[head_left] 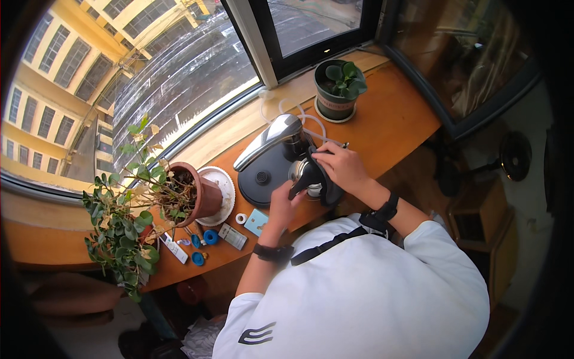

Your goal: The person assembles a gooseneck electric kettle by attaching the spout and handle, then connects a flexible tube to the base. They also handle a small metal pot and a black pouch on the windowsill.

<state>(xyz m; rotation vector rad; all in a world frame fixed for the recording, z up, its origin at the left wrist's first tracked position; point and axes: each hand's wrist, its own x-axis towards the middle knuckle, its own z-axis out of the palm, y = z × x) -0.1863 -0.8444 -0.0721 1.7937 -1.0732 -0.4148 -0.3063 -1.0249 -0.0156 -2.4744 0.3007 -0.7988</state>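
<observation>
On the wooden counter stands an appliance with a black base (254,182) and a glossy silver arm (269,142) curving over it. My left hand (283,206) is closed around a black handle-like part (307,179) at the appliance's near right side. Round silver metal (314,190) shows beside that part. Bent over the black housing (330,186), my right hand (341,166) has its thumb and fingers drawn together at its upper edge. What they pinch is too small to make out. A thin dark tip (345,145) sticks up just behind this hand.
A potted plant in a brown pot (206,194) lies tipped on a white saucer (226,206). Nearby are a white tape roll (241,218), a light-blue card (256,222), a grey packet (232,237) and blue rings (210,237). Behind stand a green pot (335,99) and clear tubing (317,121).
</observation>
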